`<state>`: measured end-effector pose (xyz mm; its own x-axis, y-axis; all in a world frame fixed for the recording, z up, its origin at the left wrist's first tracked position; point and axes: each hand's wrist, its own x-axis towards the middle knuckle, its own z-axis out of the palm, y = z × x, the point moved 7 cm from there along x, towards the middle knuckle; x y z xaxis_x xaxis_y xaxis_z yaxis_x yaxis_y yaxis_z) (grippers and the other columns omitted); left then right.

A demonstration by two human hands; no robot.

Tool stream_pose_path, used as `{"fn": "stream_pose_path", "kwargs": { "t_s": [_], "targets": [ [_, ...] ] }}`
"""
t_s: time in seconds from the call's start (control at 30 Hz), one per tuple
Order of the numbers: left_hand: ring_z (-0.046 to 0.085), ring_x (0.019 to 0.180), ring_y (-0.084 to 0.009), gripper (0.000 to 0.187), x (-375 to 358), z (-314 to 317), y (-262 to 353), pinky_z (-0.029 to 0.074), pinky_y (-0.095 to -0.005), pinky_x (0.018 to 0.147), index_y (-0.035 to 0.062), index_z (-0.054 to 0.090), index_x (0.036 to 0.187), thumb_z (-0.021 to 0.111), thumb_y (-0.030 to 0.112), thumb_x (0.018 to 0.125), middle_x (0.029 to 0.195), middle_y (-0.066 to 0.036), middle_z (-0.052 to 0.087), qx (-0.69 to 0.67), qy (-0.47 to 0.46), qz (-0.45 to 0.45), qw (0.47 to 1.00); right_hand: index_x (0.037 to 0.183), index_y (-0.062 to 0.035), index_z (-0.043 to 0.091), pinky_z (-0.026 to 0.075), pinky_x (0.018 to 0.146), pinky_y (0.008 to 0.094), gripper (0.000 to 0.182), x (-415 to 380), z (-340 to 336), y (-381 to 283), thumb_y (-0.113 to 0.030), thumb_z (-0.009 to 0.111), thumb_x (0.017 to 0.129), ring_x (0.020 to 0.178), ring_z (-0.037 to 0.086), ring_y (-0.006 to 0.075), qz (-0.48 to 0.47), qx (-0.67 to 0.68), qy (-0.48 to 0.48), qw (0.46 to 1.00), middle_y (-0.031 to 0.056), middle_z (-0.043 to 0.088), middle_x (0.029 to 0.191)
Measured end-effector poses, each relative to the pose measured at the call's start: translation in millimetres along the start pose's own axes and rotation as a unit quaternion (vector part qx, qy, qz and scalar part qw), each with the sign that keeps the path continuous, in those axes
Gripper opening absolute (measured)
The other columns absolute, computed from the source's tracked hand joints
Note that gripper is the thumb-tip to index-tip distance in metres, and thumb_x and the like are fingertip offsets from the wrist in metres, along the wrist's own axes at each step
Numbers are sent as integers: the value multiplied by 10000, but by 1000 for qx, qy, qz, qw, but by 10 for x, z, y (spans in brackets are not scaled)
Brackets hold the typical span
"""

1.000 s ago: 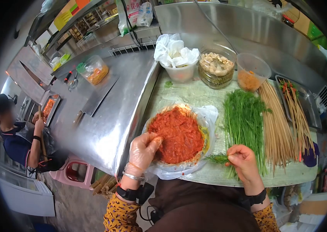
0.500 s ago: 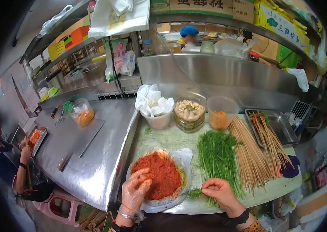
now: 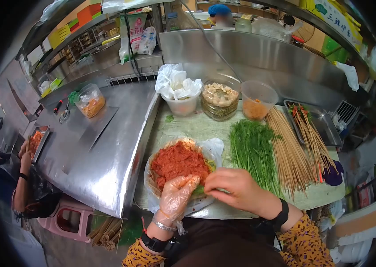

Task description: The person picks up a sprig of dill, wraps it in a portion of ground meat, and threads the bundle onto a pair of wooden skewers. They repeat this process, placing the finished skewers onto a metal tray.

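Observation:
My left hand (image 3: 177, 198), in a clear plastic glove, is closed, its fingertips pinched together over the near side of a bowl of red minced filling (image 3: 177, 162). What those fingers hold is hidden. My right hand (image 3: 232, 189), bare, is also closed in a pinch, almost touching the left fingertips. The sprig of feathery green herb seen in it earlier is now mostly hidden between the hands. The bowl stands in a white plastic bag (image 3: 214, 149). Beyond my right hand lies a heap of the feathery green herb (image 3: 254, 153), beside many wooden skewers (image 3: 290, 158).
Behind stand a bag-lined tub (image 3: 181, 106), a glass jar (image 3: 219, 100) and a clear tub of orange shreds (image 3: 258, 102). A metal tray (image 3: 323, 129) is at right, with loaded skewers (image 3: 306, 118). A cleaver (image 3: 103, 129) lies left. A co-worker (image 3: 12, 178) handles another tray.
My right hand has moved left with the herb sprig to meet my left hand. My left hand has shifted right and closed its fingers. The camera has tilted downward.

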<state>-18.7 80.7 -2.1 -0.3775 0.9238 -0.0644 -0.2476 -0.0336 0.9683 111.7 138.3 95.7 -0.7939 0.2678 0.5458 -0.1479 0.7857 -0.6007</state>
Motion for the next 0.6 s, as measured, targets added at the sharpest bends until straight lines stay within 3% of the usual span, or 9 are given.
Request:
{"fn": "stream_pose_path", "kwargs": {
  "t_s": [0.1, 0.23, 0.3, 0.4, 0.5, 0.53, 0.57, 0.6],
  "targets": [
    [578, 789, -77, 160, -76, 105, 28, 492, -208, 693, -43, 627, 980, 575, 86, 900, 877, -32, 632, -130, -26, -73, 988, 808, -32, 606, 494, 640, 326, 113, 45, -4, 80, -37, 678, 721, 752, 611, 256, -7, -24, 6, 1000, 80, 608, 825],
    [592, 786, -89, 154, -61, 17, -139, 499, -214, 704, -45, 621, 988, 575, 71, 898, 878, -44, 639, -104, -35, -66, 992, 810, -39, 630, 498, 647, 312, 133, 17, -15, 179, -37, 708, 702, 761, 619, 242, 20, -9, 25, 999, 74, 633, 828],
    [609, 794, -105, 168, -98, 104, -8, 509, -220, 724, -54, 610, 1007, 587, 63, 889, 894, -60, 645, -24, -65, -17, 997, 810, -39, 632, 496, 650, 306, 133, 1, 1, 199, -43, 712, 704, 765, 615, 243, 15, -27, 29, 999, 72, 633, 823],
    [617, 814, -107, 230, -117, 90, -87, 511, -229, 731, -81, 594, 1041, 637, 39, 849, 932, -86, 654, -82, -25, -42, 995, 836, -38, 645, 492, 660, 287, 128, -58, -57, 226, -60, 713, 730, 766, 607, 221, -5, -55, 44, 997, 78, 636, 861],
    [620, 775, -115, 212, -138, -60, -30, 517, -227, 709, -95, 610, 1002, 655, 4, 820, 872, -85, 663, 19, 53, 6, 998, 917, -36, 655, 490, 663, 246, 155, -234, -497, 624, -65, 694, 770, 791, 596, 121, 211, 13, 106, 972, 66, 622, 927],
    [620, 775, -115, 212, -130, -76, -12, 517, -227, 709, -95, 610, 1002, 655, 4, 820, 872, -85, 663, 19, 49, 12, 999, 926, -40, 658, 497, 645, 263, 157, -372, -746, 894, -100, 685, 783, 737, 606, 143, 195, -17, 172, 965, 67, 608, 846],
    [619, 766, -116, 204, -122, -117, 12, 516, -227, 709, -95, 617, 989, 659, -2, 812, 859, -86, 664, 20, 62, 27, 998, 925, -28, 658, 496, 649, 253, 150, -588, -1007, 1276, -84, 672, 786, 724, 605, 130, 301, -11, 197, 933, 70, 610, 837],
    [618, 758, -116, 195, -122, -151, 39, 515, -227, 709, -95, 625, 975, 663, -8, 805, 846, -86, 665, 19, 75, 41, 996, 903, 1, 653, 510, 665, 308, 155, -716, -1291, 1443, -91, 664, 779, 732, 634, 216, 355, -54, 222, 907, 130, 640, 847]
  ]
}}
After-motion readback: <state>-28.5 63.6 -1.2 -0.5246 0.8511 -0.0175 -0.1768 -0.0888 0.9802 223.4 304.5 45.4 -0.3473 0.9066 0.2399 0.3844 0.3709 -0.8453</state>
